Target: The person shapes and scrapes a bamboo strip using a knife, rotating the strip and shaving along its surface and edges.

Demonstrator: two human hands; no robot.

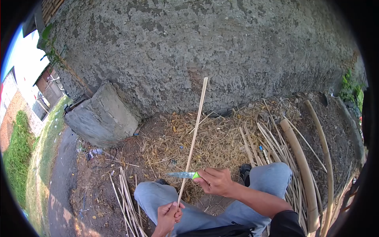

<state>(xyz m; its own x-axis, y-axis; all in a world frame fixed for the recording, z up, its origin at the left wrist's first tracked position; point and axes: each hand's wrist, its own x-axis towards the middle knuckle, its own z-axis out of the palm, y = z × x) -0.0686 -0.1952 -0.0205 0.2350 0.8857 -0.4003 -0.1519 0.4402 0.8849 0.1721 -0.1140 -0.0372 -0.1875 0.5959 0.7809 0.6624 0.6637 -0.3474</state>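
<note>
My left hand [168, 216] is closed around the lower end of a long pale bamboo strip [196, 125]. The strip slants up and away from my lap, its far tip standing in front of the wall. In my right hand [215, 181] is a knife [181, 175] with a bright green handle, gripped in closed fingers. Its blade points left and crosses the strip a little above my left hand; whether the edge touches the strip I cannot tell. Below both hands are my bent legs in light blue jeans [156, 195].
A rough grey wall [221, 51] rises ahead, with a concrete block [108, 114] at its left. Thin bamboo strips [125, 197] lie left of my legs. More strips, a thick bamboo piece [300, 170] and a long curved pole [321, 150] lie right. Shavings [213, 144] cover the ground ahead.
</note>
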